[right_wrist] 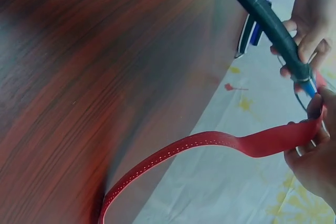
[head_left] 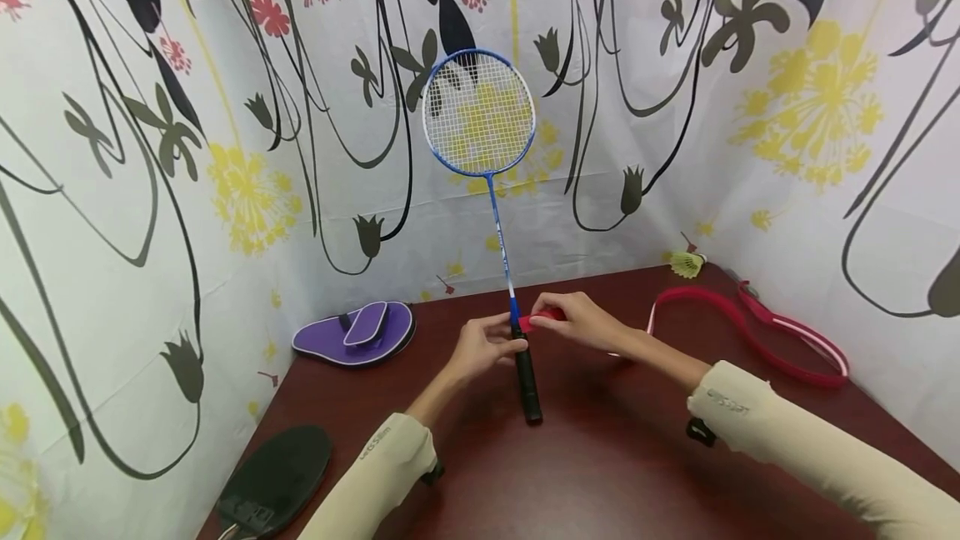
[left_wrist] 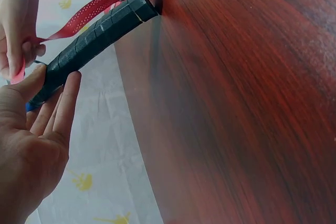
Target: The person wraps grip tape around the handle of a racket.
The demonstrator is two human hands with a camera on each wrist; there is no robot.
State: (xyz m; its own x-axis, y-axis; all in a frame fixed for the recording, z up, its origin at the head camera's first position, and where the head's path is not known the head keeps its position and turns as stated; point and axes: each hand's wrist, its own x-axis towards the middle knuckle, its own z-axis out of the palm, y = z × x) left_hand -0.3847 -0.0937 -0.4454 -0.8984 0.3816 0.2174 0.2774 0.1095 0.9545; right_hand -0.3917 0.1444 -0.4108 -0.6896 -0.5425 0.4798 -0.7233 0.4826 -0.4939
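A badminton racket (head_left: pixel 504 248) with a blue and white frame leans upward, its strung head in front of the patterned cloth. My left hand (head_left: pixel 480 347) grips it at the top of the black handle (left_wrist: pixel 94 40), thumb on one side and fingers on the other. Between the thumb and fingers of my right hand (head_left: pixel 577 322) is a red perforated grip tape (right_wrist: pixel 210 140). One end of the tape meets the racket where the blue cone joins the handle. From the right hand the rest of the strip trails down to the table, as the right wrist view shows.
On the dark red table (head_left: pixel 570 473), a purple paddle case (head_left: pixel 322 336) lies at the back left and a black table tennis paddle (head_left: pixel 277 477) at the front left. A yellow shuttlecock (head_left: pixel 686 263) sits in the back right corner. Patterned cloth (head_left: pixel 622 132) surrounds the table.
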